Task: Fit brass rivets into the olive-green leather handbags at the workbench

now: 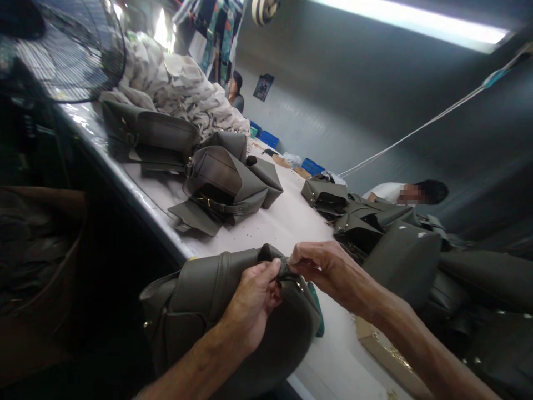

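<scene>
A dark grey-green bag [208, 283] lies on its side at the near edge of the white table, with a wide strap band across it. At the bag's upper edge, my left hand [252, 300] pinches a small dark strap piece [285, 269] between thumb and fingers. My right hand [318, 264] closes on the same piece from the right, its fingertips almost touching the left thumb. Small gold metal fittings show just below the fingers. A green object [317, 311] is partly hidden behind the bag.
Similar bags [225, 178] stand farther along the white table [291, 216], and more [400, 255] are heaped at the right. Pale cloth [187, 89] is piled at the back. A box of gold parts [387, 353], a fan [79, 50] and two people [236, 91] [387, 191] are in view.
</scene>
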A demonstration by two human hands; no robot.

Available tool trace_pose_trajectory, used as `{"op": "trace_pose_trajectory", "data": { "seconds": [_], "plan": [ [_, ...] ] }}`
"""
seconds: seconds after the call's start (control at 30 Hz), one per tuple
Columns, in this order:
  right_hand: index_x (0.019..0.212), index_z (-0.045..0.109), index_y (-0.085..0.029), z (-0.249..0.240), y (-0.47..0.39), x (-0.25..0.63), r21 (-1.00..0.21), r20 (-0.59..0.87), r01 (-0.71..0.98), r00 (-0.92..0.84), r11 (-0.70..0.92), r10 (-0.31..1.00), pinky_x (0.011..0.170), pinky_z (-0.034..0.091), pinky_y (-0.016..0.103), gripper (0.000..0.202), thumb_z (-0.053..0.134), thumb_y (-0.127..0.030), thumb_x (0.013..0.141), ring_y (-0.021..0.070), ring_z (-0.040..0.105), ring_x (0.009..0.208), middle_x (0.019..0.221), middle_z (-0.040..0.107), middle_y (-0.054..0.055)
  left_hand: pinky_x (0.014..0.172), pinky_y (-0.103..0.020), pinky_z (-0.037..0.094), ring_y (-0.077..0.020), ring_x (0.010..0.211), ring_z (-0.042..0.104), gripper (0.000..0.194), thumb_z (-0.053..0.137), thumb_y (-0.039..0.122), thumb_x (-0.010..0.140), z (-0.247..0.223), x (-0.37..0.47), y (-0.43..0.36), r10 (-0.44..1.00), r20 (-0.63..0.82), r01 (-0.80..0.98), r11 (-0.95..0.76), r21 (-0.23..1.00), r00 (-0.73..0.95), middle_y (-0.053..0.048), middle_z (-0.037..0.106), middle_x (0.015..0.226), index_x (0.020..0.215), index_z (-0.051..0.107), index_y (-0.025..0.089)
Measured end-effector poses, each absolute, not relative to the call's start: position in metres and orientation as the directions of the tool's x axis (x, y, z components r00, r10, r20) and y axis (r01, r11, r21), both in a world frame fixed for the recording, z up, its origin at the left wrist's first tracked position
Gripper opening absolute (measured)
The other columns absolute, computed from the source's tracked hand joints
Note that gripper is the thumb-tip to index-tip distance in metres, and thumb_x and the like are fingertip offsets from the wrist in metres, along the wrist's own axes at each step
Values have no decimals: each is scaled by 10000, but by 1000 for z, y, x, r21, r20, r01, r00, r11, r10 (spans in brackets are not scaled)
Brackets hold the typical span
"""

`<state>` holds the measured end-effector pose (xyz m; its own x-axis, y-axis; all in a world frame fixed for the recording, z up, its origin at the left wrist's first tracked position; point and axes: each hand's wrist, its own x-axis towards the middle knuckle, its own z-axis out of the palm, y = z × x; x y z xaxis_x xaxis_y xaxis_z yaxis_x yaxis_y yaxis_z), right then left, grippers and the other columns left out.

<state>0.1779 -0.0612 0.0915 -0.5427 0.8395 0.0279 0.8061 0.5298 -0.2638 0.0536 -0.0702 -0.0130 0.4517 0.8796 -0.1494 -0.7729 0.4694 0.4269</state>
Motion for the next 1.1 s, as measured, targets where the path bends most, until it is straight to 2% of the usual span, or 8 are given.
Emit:
{"op": "trace_pose_trajectory", "data": {
  "seconds": [0.13, 0.27, 0.33, 0.5, 0.63, 0.8, 0.93, 1.1],
  "plan": [
    [672, 510, -159, 100, -54, 175, -190, -58, 832, -539, 521, 840, 527, 281, 191, 167, 504, -138, 838, 77, 382, 533, 575, 468, -43, 505, -160, 350, -47, 513, 474, 361, 784, 394, 634, -14, 54, -69, 875, -152, -775, 478, 413, 459, 18, 550, 633, 750, 574, 124],
    [699, 505, -166, 108, -49, 168, 25, -164, 830, -546, 557, 822, 519, 224, 211, 134, 545, -130, 822, 73, 372, 525, 578, 456, -44, 522, -162, 363, -48, 514, 478, 368, 796, 391, 615, -15, 54, -67, 873, -129, -774, 478, 416, 470, 27, 542, 607, 731, 571, 123],
    [708, 493, -168, 114, -46, 163, 83, -231, 803, -561, 590, 795, 520, 210, 219, 142, 556, -135, 830, 70, 360, 517, 572, 444, -47, 515, -165, 347, -46, 506, 459, 380, 803, 399, 606, -15, 54, -67, 873, -135, -769, 478, 425, 468, 38, 522, 591, 741, 580, 122],
    [724, 446, -171, 112, -40, 162, 88, -257, 772, -593, 630, 763, 518, 199, 226, 177, 517, -173, 886, 68, 327, 499, 557, 402, -58, 526, -183, 329, -53, 527, 456, 428, 824, 426, 566, -15, 55, -66, 881, -144, -784, 468, 409, 451, 20, 555, 642, 752, 587, 122],
    [701, 420, -176, 93, -44, 171, 136, -166, 787, -580, 601, 797, 501, 179, 233, 248, 462, -254, 933, 67, 284, 480, 572, 381, -58, 527, -184, 315, -49, 515, 430, 422, 808, 430, 587, -15, 55, -67, 881, -126, -790, 467, 398, 457, 32, 521, 621, 767, 587, 120],
    [714, 432, -181, 81, -56, 168, 266, -60, 845, -465, 463, 883, 517, 167, 261, 286, 382, -302, 969, 85, 270, 491, 562, 384, -43, 537, -189, 318, -51, 526, 436, 440, 802, 457, 582, -13, 54, -70, 889, -130, -792, 451, 411, 439, 29, 526, 639, 765, 580, 125],
    [729, 431, -179, 93, -59, 161, 250, -183, 830, -465, 498, 866, 510, 180, 254, 272, 367, -278, 975, 81, 273, 473, 547, 376, -48, 540, -199, 307, -54, 527, 440, 418, 805, 431, 583, -14, 54, -71, 891, -123, -786, 444, 429, 436, 26, 542, 646, 773, 587, 129],
    [762, 467, -165, 106, -55, 160, 245, -316, 794, -477, 557, 820, 502, 195, 243, 155, 467, -177, 917, 73, 328, 494, 610, 451, -27, 533, -205, 300, -54, 501, 426, 422, 801, 442, 578, -15, 54, -70, 894, -108, -781, 434, 449, 435, 30, 537, 608, 731, 554, 136]
  ]
}}
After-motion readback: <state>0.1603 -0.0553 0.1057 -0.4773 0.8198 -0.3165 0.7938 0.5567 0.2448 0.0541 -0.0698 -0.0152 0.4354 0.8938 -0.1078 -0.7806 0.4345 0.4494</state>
